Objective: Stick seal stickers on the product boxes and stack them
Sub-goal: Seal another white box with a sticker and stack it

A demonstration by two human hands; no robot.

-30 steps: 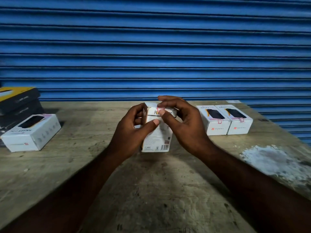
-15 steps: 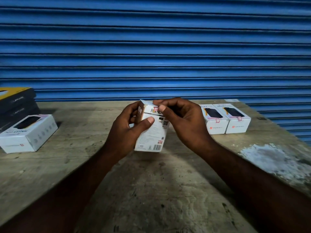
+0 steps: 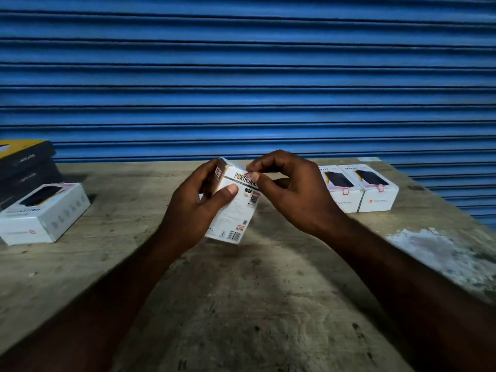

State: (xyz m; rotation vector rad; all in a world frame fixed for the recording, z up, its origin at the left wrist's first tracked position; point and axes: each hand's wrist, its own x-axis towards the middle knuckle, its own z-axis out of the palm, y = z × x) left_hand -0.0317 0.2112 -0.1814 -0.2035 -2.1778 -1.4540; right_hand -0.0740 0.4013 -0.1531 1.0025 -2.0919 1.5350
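Product box (image 3: 233, 210) has tilted since a second ago; your left hand (image 3: 197, 210) wraps it, thumb across the printed face, close above the worktop (image 3: 241, 304). Your right hand (image 3: 292, 194) has shifted to the top edge, fingertips pinching what looks like a small pink seal sticker (image 3: 251, 175), so sealing seems underway. It is smooth white card with crisp corners. Beyond your right hand, two sealed boxes (image 3: 359, 189) sit on the rough, pitted surface.

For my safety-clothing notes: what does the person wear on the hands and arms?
Nothing visible. The left hand and the right hand are bare: no gloves, rings, watch or bracelet. Both forearms are uncovered down to the picture's lower edge, so no sleeve shows.
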